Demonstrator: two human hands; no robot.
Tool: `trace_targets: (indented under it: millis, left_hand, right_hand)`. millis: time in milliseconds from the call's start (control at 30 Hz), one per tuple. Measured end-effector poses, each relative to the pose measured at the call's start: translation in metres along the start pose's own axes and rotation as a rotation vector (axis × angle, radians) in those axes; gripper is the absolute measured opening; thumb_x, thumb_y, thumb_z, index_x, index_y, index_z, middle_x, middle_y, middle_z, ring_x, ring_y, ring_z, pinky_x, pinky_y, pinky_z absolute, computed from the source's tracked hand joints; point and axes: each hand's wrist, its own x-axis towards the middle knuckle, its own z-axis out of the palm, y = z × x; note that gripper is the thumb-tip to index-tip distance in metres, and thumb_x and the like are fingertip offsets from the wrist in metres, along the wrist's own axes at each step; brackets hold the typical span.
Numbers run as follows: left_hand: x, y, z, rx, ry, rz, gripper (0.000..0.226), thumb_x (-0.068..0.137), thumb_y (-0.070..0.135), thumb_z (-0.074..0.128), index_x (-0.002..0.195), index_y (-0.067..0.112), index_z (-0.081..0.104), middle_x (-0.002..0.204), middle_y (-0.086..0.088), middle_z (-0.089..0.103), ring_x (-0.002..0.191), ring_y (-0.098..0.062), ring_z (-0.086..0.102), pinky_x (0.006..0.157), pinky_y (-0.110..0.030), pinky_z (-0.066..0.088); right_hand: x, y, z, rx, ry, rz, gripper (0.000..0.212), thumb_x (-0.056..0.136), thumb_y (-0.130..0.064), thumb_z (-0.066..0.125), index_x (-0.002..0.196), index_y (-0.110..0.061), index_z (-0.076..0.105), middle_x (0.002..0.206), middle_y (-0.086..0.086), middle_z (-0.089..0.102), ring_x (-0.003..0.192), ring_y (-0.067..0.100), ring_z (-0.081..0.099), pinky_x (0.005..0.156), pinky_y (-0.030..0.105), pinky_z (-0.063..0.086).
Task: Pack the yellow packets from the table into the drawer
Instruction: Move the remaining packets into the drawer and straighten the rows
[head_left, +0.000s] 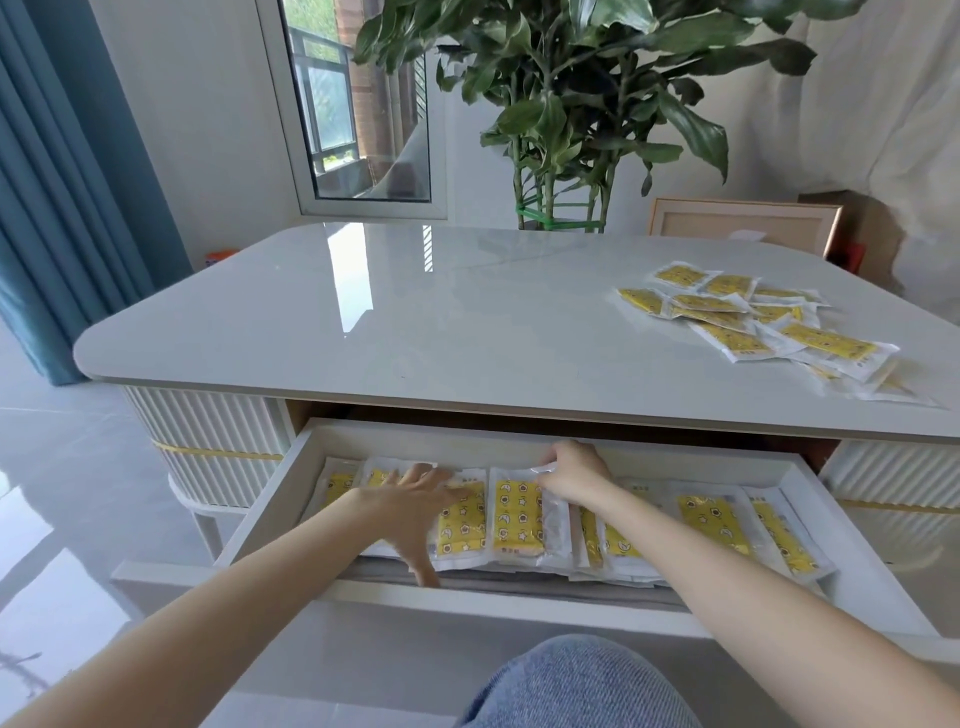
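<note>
In the open drawer (270, 499), the left hand (415, 499) is lying flat, fingers spread wide, pressing the filed packets (462, 519) near the drawer's left end; the right hand (571, 475) is pinching the top edge of one packet (517, 514) at mid-back, apparently seating it in the row; roughly eight are showing there. The next move is probably calling for a reach to the right edge of the table (415, 322), where about eleven overlapping loose packets (753, 322) are waiting.

Both bare forearms reach forward, angling inward. The left hand (415, 512) lies palm down, its fingers (436, 475) straight and spread, thumb pointing back toward the body. The right hand (571, 475) is knuckles-up, fingers curled, pinching the far edge of a yellow packet (517, 514).
</note>
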Motion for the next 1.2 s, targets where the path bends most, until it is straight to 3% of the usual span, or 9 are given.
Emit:
trace_targets:
  millis: [100, 233, 367, 533, 833, 967, 1100, 1200]
  left_hand:
    - [0.003, 0.003, 0.000, 0.109, 0.059, 0.027, 0.121, 0.065, 0.064, 0.071, 0.151, 0.026, -0.005, 0.159, -0.001, 0.000, 0.146, -0.029, -0.003, 0.115, -0.060, 0.004]
    - [0.005, 0.001, 0.004, 0.156, 0.103, 0.032, 0.117, 0.069, 0.064, 0.068, 0.151, 0.024, -0.005, 0.159, -0.001, 0.006, 0.144, -0.028, 0.004, 0.118, -0.053, 0.009]
    - [0.006, -0.001, 0.005, 0.148, 0.114, 0.046, 0.111, 0.074, 0.053, 0.070, 0.151, 0.022, -0.003, 0.158, -0.002, 0.010, 0.143, -0.027, 0.008, 0.119, -0.047, 0.012]
    - [0.005, -0.003, 0.004, 0.105, 0.086, 0.037, 0.109, 0.075, 0.048, 0.071, 0.152, 0.022, -0.001, 0.158, -0.001, 0.010, 0.144, -0.028, 0.007, 0.119, -0.048, 0.011]
    - [0.000, -0.002, 0.001, 0.119, 0.065, 0.022, 0.114, 0.071, 0.051, 0.074, 0.151, 0.025, -0.003, 0.159, 0.002, 0.006, 0.145, -0.028, 0.003, 0.118, -0.052, 0.009]
    - [-0.012, -0.001, -0.009, 0.023, 0.150, 0.007, 0.112, 0.069, 0.052, 0.075, 0.151, 0.032, 0.001, 0.159, 0.003, 0.009, 0.145, -0.028, 0.005, 0.117, -0.050, 0.010]
    - [-0.025, 0.006, -0.020, -0.156, 0.335, -0.032, 0.081, 0.084, 0.043, 0.064, 0.149, 0.033, 0.017, 0.151, 0.004, 0.035, 0.138, -0.019, 0.029, 0.111, -0.039, 0.033]
    - [-0.037, 0.020, -0.034, -0.269, 0.452, -0.040, 0.063, 0.090, 0.039, 0.058, 0.146, 0.034, 0.028, 0.140, 0.007, 0.049, 0.119, -0.015, 0.052, 0.098, -0.035, 0.046]
  right_hand:
    - [-0.008, 0.006, -0.006, -0.047, 0.023, -0.089, 0.033, 0.089, -0.015, 0.062, 0.122, -0.016, 0.057, 0.127, 0.004, 0.058, 0.112, 0.019, 0.056, 0.084, 0.025, 0.047]
    - [-0.030, 0.001, -0.013, -0.302, 0.101, -0.265, 0.041, 0.082, -0.037, 0.070, 0.119, -0.023, 0.059, 0.132, 0.002, 0.054, 0.120, 0.020, 0.050, 0.090, 0.034, 0.048]
    - [-0.046, -0.007, -0.007, -0.411, -0.133, -0.430, 0.078, 0.072, -0.050, 0.075, 0.140, -0.028, 0.043, 0.142, 0.001, 0.042, 0.132, 0.020, 0.035, 0.102, 0.040, 0.041]
    - [-0.045, -0.004, 0.001, -0.580, -0.247, -0.499, 0.095, 0.072, -0.041, 0.079, 0.150, -0.024, 0.027, 0.155, 0.003, 0.025, 0.140, 0.024, 0.023, 0.110, 0.043, 0.032]
    - [-0.041, 0.001, 0.001, -0.569, -0.243, -0.531, 0.096, 0.071, -0.044, 0.078, 0.150, -0.027, 0.026, 0.155, 0.000, 0.025, 0.141, 0.023, 0.025, 0.112, 0.045, 0.033]
    - [-0.048, 0.005, -0.013, -0.445, -0.270, -0.502, 0.087, 0.073, -0.053, 0.073, 0.146, -0.031, 0.033, 0.151, -0.003, 0.031, 0.138, 0.020, 0.030, 0.110, 0.043, 0.035]
    - [-0.060, 0.011, -0.035, -0.298, -0.151, -0.481, 0.047, 0.089, -0.046, 0.058, 0.134, -0.031, 0.050, 0.136, -0.006, 0.051, 0.115, 0.012, 0.049, 0.093, 0.035, 0.045]
    - [-0.073, 0.015, -0.054, -0.163, -0.045, -0.473, 0.032, 0.093, -0.041, 0.055, 0.123, -0.031, 0.058, 0.113, -0.016, 0.059, 0.095, 0.005, 0.054, 0.082, 0.032, 0.050]
